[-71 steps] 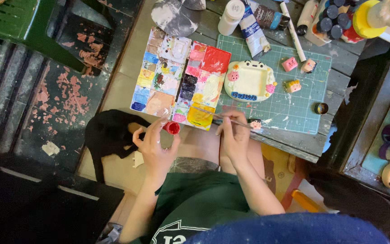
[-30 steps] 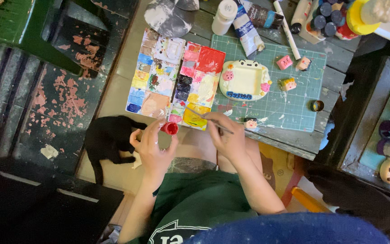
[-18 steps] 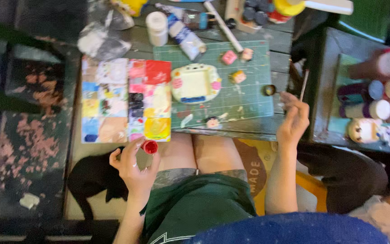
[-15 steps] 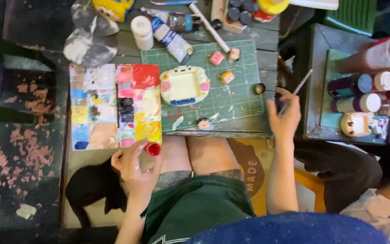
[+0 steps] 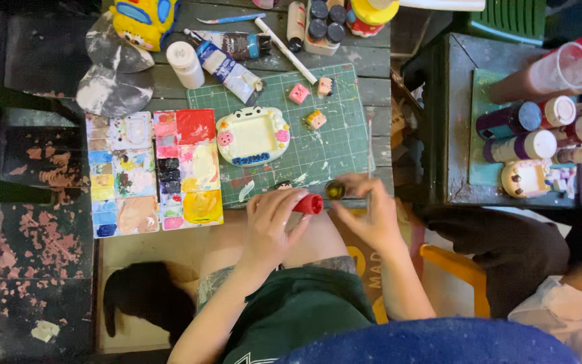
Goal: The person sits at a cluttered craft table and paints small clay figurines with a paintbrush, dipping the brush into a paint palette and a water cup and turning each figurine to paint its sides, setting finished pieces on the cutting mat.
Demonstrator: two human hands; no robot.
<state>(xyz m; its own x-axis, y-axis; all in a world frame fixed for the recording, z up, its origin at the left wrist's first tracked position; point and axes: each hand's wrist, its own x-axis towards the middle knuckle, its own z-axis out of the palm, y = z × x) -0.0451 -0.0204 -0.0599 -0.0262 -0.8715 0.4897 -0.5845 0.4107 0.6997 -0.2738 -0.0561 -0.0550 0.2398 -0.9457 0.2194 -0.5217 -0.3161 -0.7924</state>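
My left hand point(image 5: 269, 226) grips a small red piece point(image 5: 309, 203) over my lap, at the near edge of the green cutting mat point(image 5: 335, 138). Right beside it, my right hand point(image 5: 370, 217) holds a thin paintbrush point(image 5: 370, 158) upright, its fingertips next to a small dark round pot point(image 5: 335, 190). On the mat lie a white frame-shaped clay figure point(image 5: 252, 135) with pink cheeks and three small painted cubes point(image 5: 298, 93).
Two paint palettes point(image 5: 153, 172) lie left of the mat, with paint tubes point(image 5: 230, 64) and a white bottle point(image 5: 184, 62) behind. A dark side table point(image 5: 453, 135) on the right carries several paint bottles point(image 5: 527, 128). Another person's sleeve point(image 5: 554, 307) is at lower right, and a black bag point(image 5: 144, 300) at lower left.
My right hand has come back from the side table on the right with the brush and now sits beside the left hand. The left hand with the red piece has risen towards the mat.
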